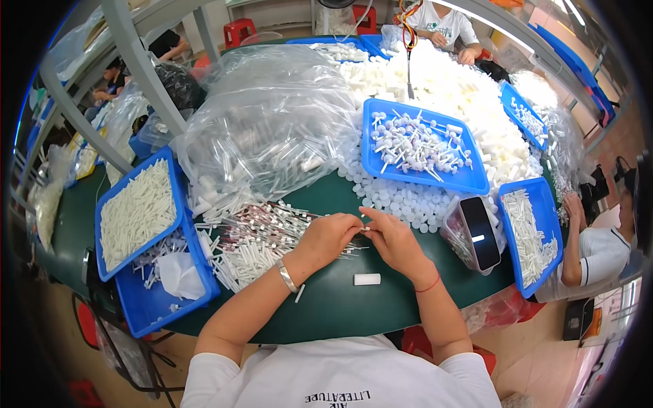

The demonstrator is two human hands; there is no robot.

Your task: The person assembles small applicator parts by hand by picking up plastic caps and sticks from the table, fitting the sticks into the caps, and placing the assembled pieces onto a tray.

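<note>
My left hand and my right hand meet above the green table, their fingertips pinched together. Between them is a small white part, mostly covered by the fingers, so its exact kind is hidden. A short white cylinder lies on its side between my forearms. Beside my left wrist, a thin white stick rests alone on the table. Left of my left hand spreads a pile of white sticks, with thin reddish-brown pieces with white ends behind it.
Blue trays of white sticks stand left and right. Another blue tray holds round-headed sticks. A clear tub with a dark phone-like device sits right. Pale caps, white cylinders and a clear bag lie beyond. Co-workers sit around.
</note>
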